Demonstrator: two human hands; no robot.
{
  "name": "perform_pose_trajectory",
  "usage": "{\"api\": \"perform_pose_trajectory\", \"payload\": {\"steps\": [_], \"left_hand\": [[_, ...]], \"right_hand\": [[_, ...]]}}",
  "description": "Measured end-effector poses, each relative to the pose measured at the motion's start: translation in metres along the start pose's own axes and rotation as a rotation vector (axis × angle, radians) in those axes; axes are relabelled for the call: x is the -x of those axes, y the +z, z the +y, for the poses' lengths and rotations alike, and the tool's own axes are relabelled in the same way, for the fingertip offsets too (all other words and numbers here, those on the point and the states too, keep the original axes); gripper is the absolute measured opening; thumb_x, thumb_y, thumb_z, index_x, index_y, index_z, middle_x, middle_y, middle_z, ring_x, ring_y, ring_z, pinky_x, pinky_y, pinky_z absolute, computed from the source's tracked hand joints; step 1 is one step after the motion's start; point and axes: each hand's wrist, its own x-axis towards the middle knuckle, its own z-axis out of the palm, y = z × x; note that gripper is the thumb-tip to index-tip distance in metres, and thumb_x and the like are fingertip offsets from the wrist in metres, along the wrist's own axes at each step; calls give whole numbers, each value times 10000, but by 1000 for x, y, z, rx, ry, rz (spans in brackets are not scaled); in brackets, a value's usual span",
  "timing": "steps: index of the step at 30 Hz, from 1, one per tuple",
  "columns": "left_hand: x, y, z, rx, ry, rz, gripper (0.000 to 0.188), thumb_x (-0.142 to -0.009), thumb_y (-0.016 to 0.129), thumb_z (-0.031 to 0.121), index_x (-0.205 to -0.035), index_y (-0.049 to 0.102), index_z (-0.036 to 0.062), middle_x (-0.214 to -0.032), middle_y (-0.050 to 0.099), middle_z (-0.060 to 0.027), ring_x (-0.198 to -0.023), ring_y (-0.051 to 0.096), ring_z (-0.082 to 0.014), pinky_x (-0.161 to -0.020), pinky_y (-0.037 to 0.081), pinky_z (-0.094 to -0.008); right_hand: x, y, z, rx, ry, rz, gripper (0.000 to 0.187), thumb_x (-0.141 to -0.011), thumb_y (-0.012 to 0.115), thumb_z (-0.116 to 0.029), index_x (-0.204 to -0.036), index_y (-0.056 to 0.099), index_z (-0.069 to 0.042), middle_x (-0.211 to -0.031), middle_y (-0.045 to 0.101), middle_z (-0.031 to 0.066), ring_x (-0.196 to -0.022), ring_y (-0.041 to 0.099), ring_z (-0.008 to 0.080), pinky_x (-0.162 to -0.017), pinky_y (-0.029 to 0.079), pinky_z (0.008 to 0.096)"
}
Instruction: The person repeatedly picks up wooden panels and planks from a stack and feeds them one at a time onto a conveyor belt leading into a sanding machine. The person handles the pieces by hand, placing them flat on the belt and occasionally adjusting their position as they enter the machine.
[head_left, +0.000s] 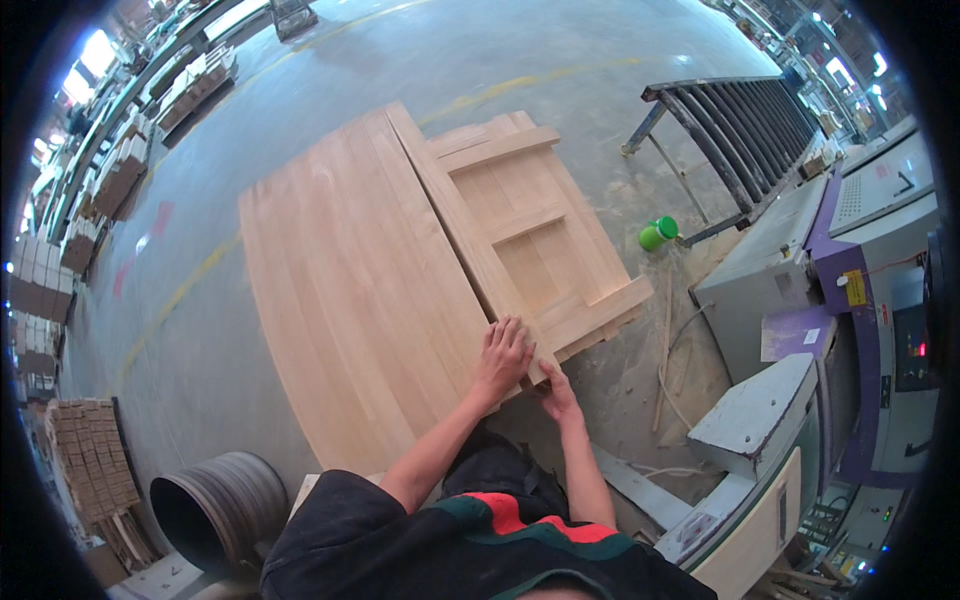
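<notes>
Several pale wooden panels lie in a stack in front of me, with a wide, flat wooden panel (pixel 350 270) on the left. Along its right side runs a long wooden board (pixel 455 228), a narrow dark gap between the two. My left hand (pixel 505 357) is bent over the near end of this board, fingers together on its top and left edge. My right hand (pixel 560 393) grips the same end from the right, thumb up against its side. The undersides of both hands are hidden. Shorter wooden crosspieces (pixel 525 222) rest on boards right of the long one.
A green bottle (pixel 657 233) stands on the floor to the right, near a black roller conveyor (pixel 735 140). A grey and purple machine (pixel 800 270) is close on my right. At lower left lies a ribbed duct (pixel 225 505). Timber stacks (pixel 92 455) line the left.
</notes>
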Motion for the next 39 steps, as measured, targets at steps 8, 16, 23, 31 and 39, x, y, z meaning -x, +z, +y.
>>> {"api": "perform_pose_trajectory", "payload": {"steps": [8,16,23,31,39], "left_hand": [[-2,3,1,-19,2,14,343,-853,594,223,-1116,567,5,-1252,504,-158,-1219,429,-309,-1031,321,-425],[-4,8,1,-26,3,35,344,-843,611,209,-1125,559,18,-1229,518,-146,-1206,443,-307,-1029,322,-429],[-8,5,9,-64,20,14,341,-853,615,217,-1128,558,24,-1216,529,-144,-1202,449,-303,-1034,318,-437],[-10,12,5,-30,31,4,358,-839,633,174,-1146,535,18,-1227,515,-158,-1188,447,-347,-1014,339,-447],[-8,7,7,296,-242,97,506,-856,633,223,-1265,441,-5,-1320,429,-198,-1230,410,-356,-1037,323,-431]], "right_hand": [[-10,-18,-3,206,-41,17,663,-738,721,-380,-1275,478,-75,-1198,531,42,-1099,491,180,-931,393,348],[-15,-30,-11,466,-71,-85,799,-738,675,-514,-1338,413,-57,-1259,509,54,-1173,445,204,-1005,322,347],[-20,-42,-23,345,66,-111,825,-797,590,-518,-1411,328,-34,-1403,408,58,-1302,325,218,-1064,251,340],[-30,-50,-24,465,-106,-177,737,-746,658,-378,-1334,426,0,-1155,557,104,-1056,511,188,-931,386,308],[21,-72,-46,508,-117,-96,858,-638,711,-464,-1310,451,2,-1075,580,104,-981,529,179,-871,408,298]]}}
